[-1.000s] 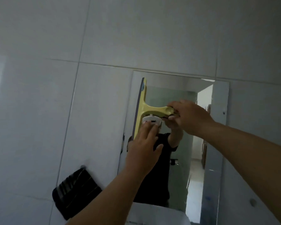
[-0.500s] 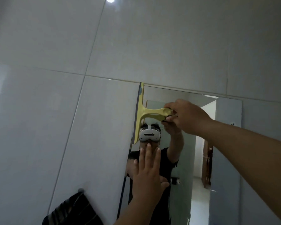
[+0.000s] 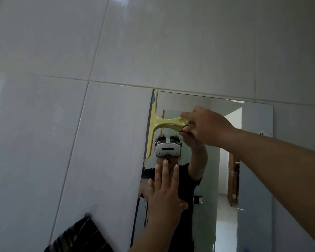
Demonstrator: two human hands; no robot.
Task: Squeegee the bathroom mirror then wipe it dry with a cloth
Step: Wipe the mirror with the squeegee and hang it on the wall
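Note:
A frameless mirror [image 3: 251, 160] hangs on the tiled wall. The yellow squeegee [image 3: 155, 124] stands with its blade upright along the mirror's left edge, top end at the upper left corner. My right hand [image 3: 205, 126] grips its handle from the right. Lower down, my left hand [image 3: 164, 193] lies flat on the glass, fingers spread and pointing up, holding nothing. A dark striped cloth [image 3: 80, 237] hangs on the wall left of the mirror, at the bottom of the view.
Large pale grey wall tiles [image 3: 116, 42] surround the mirror. A small round hook [image 3: 87, 214] sits just above the cloth. The mirror reflects a person and an open doorway behind. A mounting screw [image 3: 261, 133] shows near the mirror's right edge.
The squeegee has slid left and up, from inside the glass to the mirror's left edge and top corner. My left hand dropped lower on the mirror. My view tilted up.

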